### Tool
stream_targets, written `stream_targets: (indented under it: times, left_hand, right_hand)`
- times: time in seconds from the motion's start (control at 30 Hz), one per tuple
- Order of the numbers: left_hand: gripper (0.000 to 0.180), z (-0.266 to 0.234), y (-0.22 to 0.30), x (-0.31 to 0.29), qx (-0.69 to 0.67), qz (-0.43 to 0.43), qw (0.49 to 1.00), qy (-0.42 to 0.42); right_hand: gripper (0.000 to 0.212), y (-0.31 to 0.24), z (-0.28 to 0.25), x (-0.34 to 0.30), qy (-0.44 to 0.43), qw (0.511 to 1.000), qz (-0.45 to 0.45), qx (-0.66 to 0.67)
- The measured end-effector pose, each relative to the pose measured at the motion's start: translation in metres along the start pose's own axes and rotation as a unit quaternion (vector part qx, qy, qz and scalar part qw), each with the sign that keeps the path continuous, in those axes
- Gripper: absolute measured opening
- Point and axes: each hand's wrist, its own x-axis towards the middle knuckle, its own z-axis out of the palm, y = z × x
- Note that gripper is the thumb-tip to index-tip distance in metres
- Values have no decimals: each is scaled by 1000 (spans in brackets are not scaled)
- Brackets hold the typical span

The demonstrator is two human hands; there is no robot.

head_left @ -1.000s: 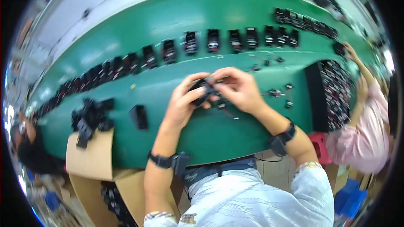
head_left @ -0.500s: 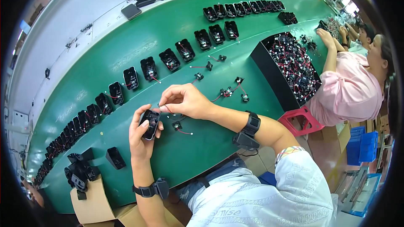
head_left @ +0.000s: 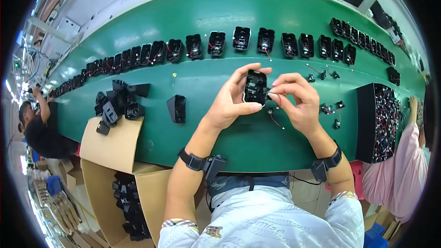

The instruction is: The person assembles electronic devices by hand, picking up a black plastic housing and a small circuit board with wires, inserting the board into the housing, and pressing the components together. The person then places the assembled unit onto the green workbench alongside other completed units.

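"So, where's the black open-topped plastic housing (head_left: 255, 87)?"

"Above the green tabletop (head_left: 197, 140), clasped in the left hand (head_left: 226, 104), thumb along its lower edge, fingers around the top end."

"Handling?"

"Probably light, stiff, slightly slick; grip the outer walls. Thin leads look fragile."

"And the right hand (head_left: 299, 103)?"

"Forearm angled inward, thumb and fingertips pinching a small red-wired part (head_left: 269, 95) beside the housing's right wall."

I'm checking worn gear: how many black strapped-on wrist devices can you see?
2: the left device is strapped on the wearer's left forearm; the right device is on the right forearm. Others may be hidden.
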Motion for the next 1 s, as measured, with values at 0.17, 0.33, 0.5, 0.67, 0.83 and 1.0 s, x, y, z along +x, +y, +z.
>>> stream_targets:
  times: [0.17, 0.33, 0.5, 0.67, 0.83, 1.0]
  left_hand:
    - [90, -9, 0, -2, -25, -21, 998, -49]
    - [85, -11, -15, -5, -32, -57, 998, 4]
    - [95, -5, -8, -2, -35, -156, 987, -1]
    - [103, -3, -11, -4, -22, -255, 966, -36]
    - [86, 0, -7, -8, -25, -212, 974, -74]
    - [81, -1, -11, -13, 66, -170, 982, -45]
  right_hand:
    - [18, 1, 7, 0, 6, 987, -134, -86]
    - [21, -4, 5, -2, -11, 968, -208, -143]
    - [26, -7, 8, -5, -13, 950, -248, -190]
    - [28, 0, 10, -6, -46, 936, -259, -233]
    - [28, 2, 6, -8, -17, 949, -222, -225]
    - [27, -6, 7, -9, -31, 953, -227, -199]
